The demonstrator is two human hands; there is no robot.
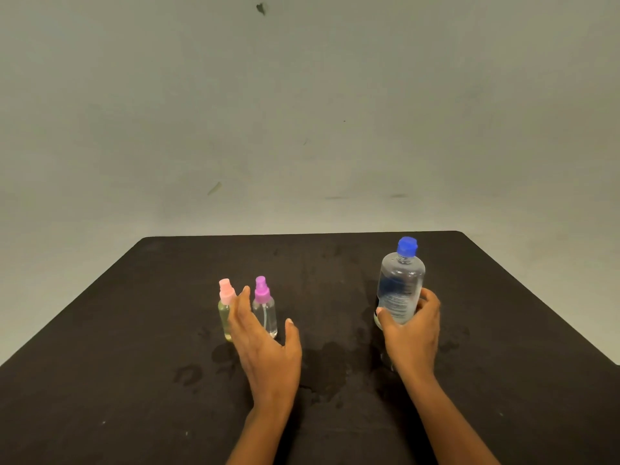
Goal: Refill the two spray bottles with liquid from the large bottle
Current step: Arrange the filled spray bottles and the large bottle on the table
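Note:
Two small spray bottles stand upright side by side on the black table (134, 330). The left spray bottle (224, 310) has a pale pink cap and yellowish liquid. The right spray bottle (265, 312) has a purple cap and clear liquid. My left hand (265, 350) is open in front of them, fingers straight and thumb spread, partly covering both. It holds nothing. My right hand (411, 333) grips the lower part of the large clear bottle (401, 283), which is upright with its blue cap on.
Wet patches darken the table between and in front of my hands (325, 364). A plain grey wall rises behind the table's far edge. The table's right edge slopes down at the far right.

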